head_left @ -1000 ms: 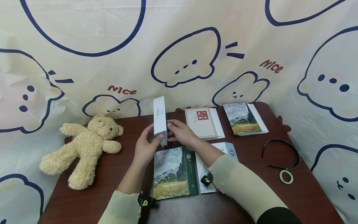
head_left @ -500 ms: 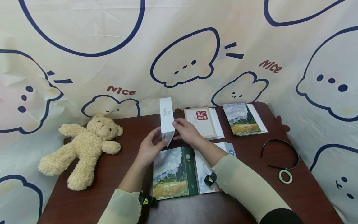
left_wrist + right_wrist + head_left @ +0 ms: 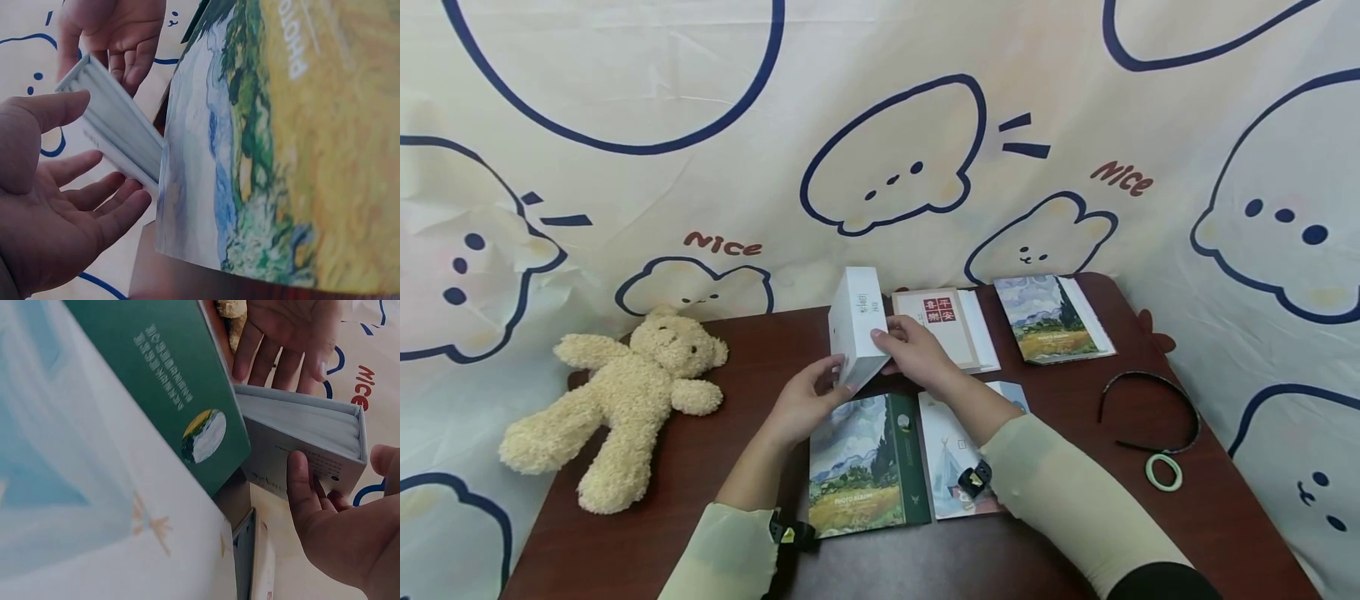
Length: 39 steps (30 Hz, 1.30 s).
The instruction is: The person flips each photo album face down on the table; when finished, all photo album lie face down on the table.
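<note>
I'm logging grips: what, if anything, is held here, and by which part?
A white book, spine upward: the left hand holds it by its near end and left cover, the right hand by its right cover and spine.

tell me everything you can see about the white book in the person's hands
The white book is thick, with smooth, card-like covers around pale pages. Dark characters mark its spine, and small print shows on one cover. It looks closed, held on edge and tilted, spine toward the head camera. The right hand grips it; the left hand is at its left side.
</note>
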Each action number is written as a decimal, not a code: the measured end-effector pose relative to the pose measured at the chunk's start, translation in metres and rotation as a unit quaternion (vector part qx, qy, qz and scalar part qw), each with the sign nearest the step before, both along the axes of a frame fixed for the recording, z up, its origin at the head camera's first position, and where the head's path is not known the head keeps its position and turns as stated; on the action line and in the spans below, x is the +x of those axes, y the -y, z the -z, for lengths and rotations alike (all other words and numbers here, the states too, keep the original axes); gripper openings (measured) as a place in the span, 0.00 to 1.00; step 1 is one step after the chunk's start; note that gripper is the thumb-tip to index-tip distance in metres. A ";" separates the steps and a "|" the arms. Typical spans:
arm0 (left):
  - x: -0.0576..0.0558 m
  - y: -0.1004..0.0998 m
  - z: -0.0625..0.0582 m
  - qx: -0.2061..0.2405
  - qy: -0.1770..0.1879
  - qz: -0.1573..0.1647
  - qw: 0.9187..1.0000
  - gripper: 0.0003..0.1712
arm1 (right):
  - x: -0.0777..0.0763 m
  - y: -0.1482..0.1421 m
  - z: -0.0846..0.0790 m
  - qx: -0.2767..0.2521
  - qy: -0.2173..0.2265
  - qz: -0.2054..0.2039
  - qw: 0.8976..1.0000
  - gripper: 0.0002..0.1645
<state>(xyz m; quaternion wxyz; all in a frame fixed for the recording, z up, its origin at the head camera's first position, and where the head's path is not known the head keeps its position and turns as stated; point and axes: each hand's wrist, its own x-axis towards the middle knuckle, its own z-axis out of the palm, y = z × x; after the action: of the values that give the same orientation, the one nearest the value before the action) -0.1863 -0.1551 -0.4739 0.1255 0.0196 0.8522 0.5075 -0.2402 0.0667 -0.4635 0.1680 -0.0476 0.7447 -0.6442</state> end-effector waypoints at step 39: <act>-0.004 0.025 0.012 -0.089 -0.005 -0.011 0.996 0.37 | -0.007 0.006 0.020 0.209 -0.046 0.020 0.977 0.36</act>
<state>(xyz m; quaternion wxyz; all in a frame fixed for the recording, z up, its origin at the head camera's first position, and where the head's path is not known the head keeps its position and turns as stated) -0.1899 -0.1797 -0.4855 0.1171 0.0015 0.8946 0.4312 -0.2470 0.0604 -0.4836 0.1266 -0.0264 0.8704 -0.4750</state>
